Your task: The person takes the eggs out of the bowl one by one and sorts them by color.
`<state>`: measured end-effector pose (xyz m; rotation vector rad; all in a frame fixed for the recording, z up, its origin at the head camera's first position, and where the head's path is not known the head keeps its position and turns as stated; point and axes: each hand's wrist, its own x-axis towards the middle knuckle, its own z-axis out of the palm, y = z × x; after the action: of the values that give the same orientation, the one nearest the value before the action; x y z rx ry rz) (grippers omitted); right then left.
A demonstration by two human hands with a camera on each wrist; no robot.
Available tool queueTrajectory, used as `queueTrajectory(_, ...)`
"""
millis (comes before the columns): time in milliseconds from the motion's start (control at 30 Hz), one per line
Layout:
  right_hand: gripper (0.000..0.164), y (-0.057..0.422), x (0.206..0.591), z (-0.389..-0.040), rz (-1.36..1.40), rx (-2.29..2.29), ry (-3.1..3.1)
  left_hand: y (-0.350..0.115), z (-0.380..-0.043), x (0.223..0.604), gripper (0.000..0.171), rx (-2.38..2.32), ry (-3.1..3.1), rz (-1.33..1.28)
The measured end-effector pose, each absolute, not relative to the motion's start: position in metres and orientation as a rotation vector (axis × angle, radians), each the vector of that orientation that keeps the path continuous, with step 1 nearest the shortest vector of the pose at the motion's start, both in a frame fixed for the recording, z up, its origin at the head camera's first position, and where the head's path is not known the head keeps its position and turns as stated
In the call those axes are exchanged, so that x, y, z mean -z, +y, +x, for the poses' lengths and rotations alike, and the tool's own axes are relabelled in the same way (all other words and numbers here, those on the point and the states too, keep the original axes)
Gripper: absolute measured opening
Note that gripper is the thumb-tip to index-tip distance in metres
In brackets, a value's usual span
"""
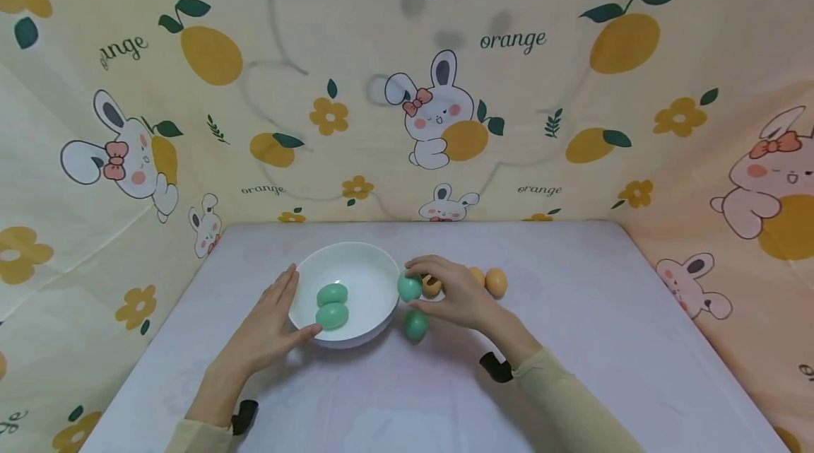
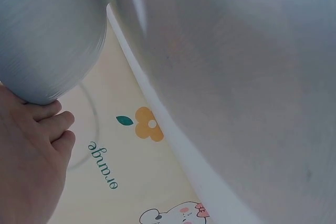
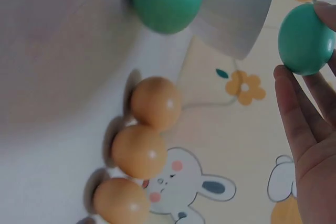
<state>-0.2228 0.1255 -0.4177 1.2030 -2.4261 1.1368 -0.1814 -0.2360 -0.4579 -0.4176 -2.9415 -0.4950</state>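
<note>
A white bowl (image 1: pixel 375 276) stands on the table with two green eggs (image 1: pixel 333 316) inside. My left hand (image 1: pixel 267 329) rests against the bowl's left side, its fingers extended along the wall and its thumb at the front rim. In the left wrist view, fingertips (image 2: pixel 62 124) touch the bowl's outer wall (image 2: pixel 52 40). My right hand (image 1: pixel 461 294) pinches a green egg (image 1: pixel 409 286) between thumb and fingers, close to the bowl's right rim. The right wrist view shows this held egg (image 3: pixel 304 40) raised off the table. Another green egg (image 1: pixel 416 324) lies beside the bowl, below that hand.
Several brown eggs (image 1: pixel 496 283) lie in a row right of the bowl, partly hidden by my right hand. The white tabletop (image 1: pixel 381 403) extends in front. A patterned cloth (image 1: pixel 356 36) hangs behind and at both sides.
</note>
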Motion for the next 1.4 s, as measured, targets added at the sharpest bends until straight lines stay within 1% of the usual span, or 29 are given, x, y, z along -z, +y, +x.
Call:
queueTrajectory(433,0.044,0.154,0.439,-0.215,1.139,-1.185,-2.493,-0.236,-0.182,0.456,0.111,0.488,-2.971,-0.411)
queueTrajectory(733,0.044,0.167,0.452,-0.216,1.138,-1.082,-2.612,-0.236,-0.181,0.457,0.111,0.496,-2.961,-0.418)
queueTrajectory(1067,0.043,0.168,0.456,-0.219,1.1,-1.022,-2.848,-0.236,-0.181,0.455,0.11,0.5,-2.963,-0.422)
queueTrajectory(1400,0.043,0.167,0.46,-0.222,1.087,-0.918,-2.929,-0.237,-0.182,0.456,0.11,0.501,-2.943,-0.434)
